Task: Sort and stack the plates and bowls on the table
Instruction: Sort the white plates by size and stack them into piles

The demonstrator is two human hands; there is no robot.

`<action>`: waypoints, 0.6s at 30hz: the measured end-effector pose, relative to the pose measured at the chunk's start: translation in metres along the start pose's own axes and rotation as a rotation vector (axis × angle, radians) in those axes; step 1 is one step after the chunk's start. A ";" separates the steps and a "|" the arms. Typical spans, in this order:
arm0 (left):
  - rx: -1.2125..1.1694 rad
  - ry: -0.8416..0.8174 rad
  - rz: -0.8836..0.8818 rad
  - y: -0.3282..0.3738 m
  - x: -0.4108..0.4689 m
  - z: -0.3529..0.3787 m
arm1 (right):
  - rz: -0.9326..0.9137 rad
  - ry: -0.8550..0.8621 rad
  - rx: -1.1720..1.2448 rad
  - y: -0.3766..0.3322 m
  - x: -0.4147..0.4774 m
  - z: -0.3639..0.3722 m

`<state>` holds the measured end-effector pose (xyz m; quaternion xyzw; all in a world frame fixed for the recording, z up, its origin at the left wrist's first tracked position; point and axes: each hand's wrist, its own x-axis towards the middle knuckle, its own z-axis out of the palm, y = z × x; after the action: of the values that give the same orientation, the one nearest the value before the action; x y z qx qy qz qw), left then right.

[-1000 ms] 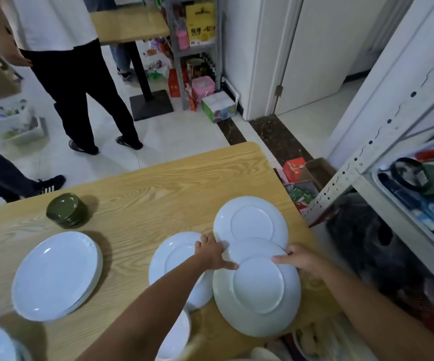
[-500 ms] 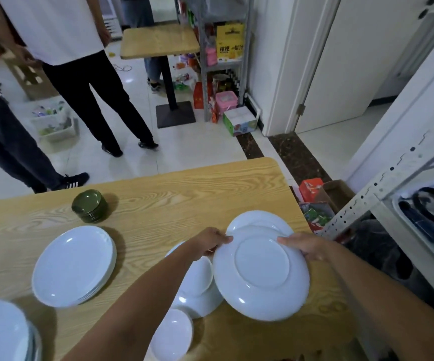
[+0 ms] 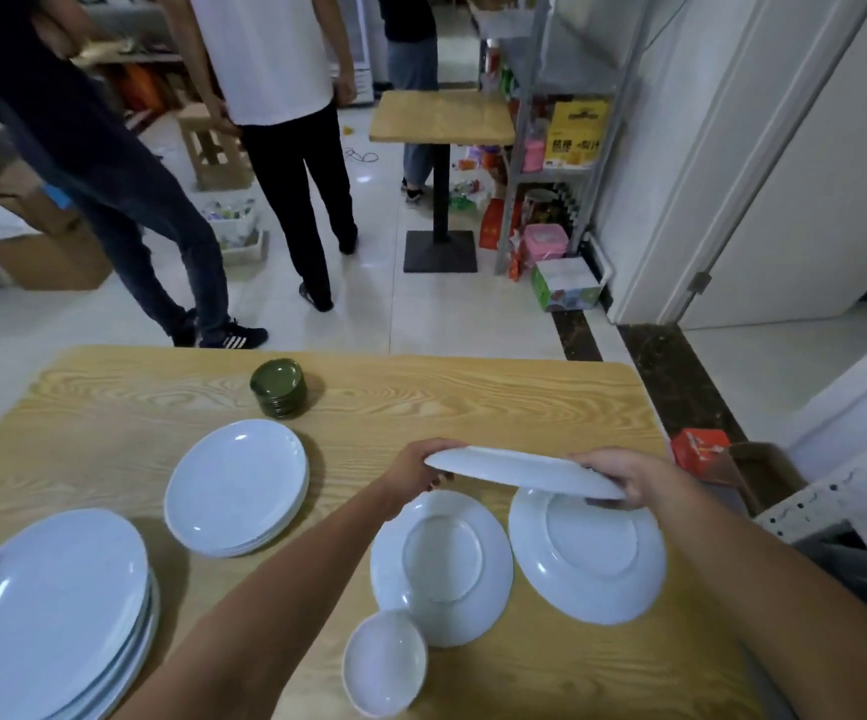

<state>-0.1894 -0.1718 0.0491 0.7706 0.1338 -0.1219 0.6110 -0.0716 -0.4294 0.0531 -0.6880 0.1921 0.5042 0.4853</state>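
Both hands hold one white plate (image 3: pixel 519 471) edge-on above the wooden table (image 3: pixel 473 402); my left hand (image 3: pixel 413 472) grips its left rim and my right hand (image 3: pixel 626 478) its right rim. Under it lie two upside-down white plates, one in the middle (image 3: pixel 441 563) and one to the right (image 3: pixel 589 556). A small white bowl (image 3: pixel 384 662) rests by the near edge. Further left stand a stack of white plates (image 3: pixel 236 485), a stack of larger white plates (image 3: pixel 46 615) and a stack of small green dishes (image 3: pixel 279 387).
Two people stand on the tiled floor beyond the table's far edge. A small wooden table (image 3: pixel 441 116) and a cluttered metal shelf (image 3: pixel 550 163) are further back. A red box (image 3: pixel 701 449) and a metal rack (image 3: pixel 836 501) lie off the table's right side.
Both hands lifted the plate off the table and turned it nearly edge-on, baring the two upside-down plates below. The camera tilted up and to the left.
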 end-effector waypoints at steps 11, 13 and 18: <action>0.001 0.389 -0.045 -0.032 -0.047 -0.080 | -0.145 -0.212 0.021 -0.027 0.004 0.086; -0.005 0.400 -0.074 -0.041 -0.060 -0.096 | -0.209 -0.191 -0.026 -0.035 0.007 0.109; -0.107 0.497 -0.167 -0.074 -0.105 -0.134 | -0.436 -0.114 -0.387 -0.041 0.018 0.185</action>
<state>-0.3103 -0.0315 0.0489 0.7300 0.3489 0.0284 0.5870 -0.1275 -0.2471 0.0526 -0.7634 -0.0872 0.4531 0.4520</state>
